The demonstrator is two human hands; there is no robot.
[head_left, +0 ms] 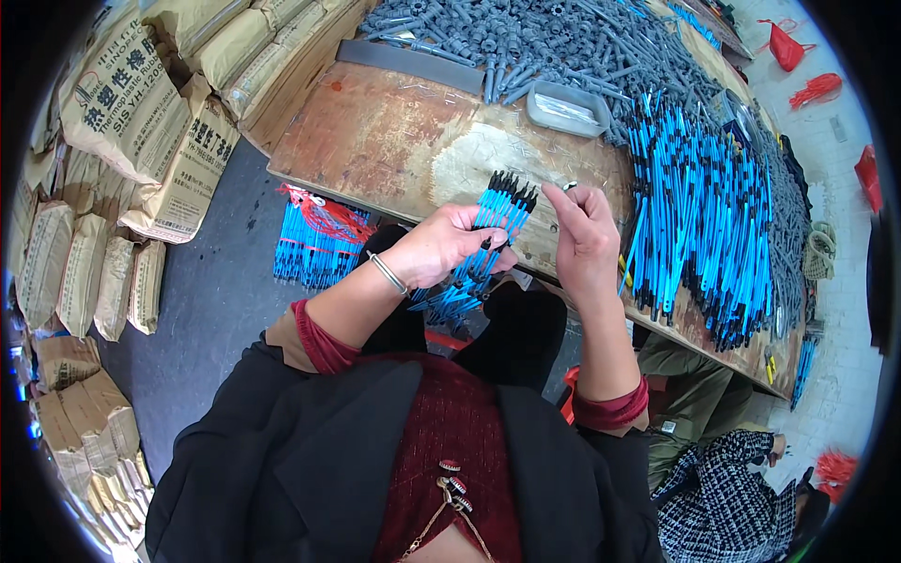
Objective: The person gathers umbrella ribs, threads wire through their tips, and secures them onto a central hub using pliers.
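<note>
My left hand (449, 246) is wrapped around a bundle of thin blue rods with black ends (507, 208). Their black tips fan out above the thumb, and the lower ends hang below the hand, past the table's near edge. To the right of those tips, and apart from them, my right hand (587, 230) is raised with its fingers curled in and pressed together. A small shiny spot shows at its fingertips; what it is I cannot make out.
On the worn wooden table (375, 141) lie a large pile of grey plastic parts (526, 42), a clear plastic tray (566, 111) and a heap of blue rods (694, 216). Paper sacks (122, 103) are stacked at left. Tied blue bundles (314, 244) sit below the table. Another person (727, 497) is at lower right.
</note>
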